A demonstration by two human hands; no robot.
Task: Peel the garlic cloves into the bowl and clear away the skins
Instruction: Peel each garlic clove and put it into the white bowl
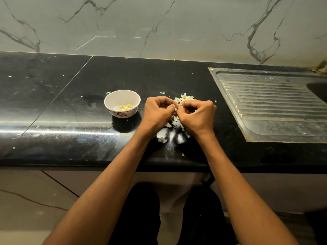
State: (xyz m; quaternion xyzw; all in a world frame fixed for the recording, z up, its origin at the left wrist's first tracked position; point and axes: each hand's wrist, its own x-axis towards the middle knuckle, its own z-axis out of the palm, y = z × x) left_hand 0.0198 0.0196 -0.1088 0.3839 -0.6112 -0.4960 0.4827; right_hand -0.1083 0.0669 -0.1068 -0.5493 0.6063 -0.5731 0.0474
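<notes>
Fingers of both hands are curled in tight, their tips meeting at the centre of the frame, where they pinch a small pale garlic clove [177, 106] between them; most of the clove is hidden by the thumbs. At the left of centre stands a small white bowl [122, 103] with a floral band near its foot, and a few yellowish peeled cloves [125, 107] lie in its bottom. Just right of the bowl is the left hand [158, 113], knuckles up, its thumb and forefinger clamped on the clove. Touching it at the fingertips is the right hand [197, 115], curled the same way on the clove. Under and behind both hands a heap of white papery skins [184, 98] lies scattered on the black countertop [70, 106], with more scraps toward the lower edge of the counter. At the far right a ridged steel draining board [272, 105] is set into the counter. Across the top of the frame runs a grey-veined marble wall [159, 23].
</notes>
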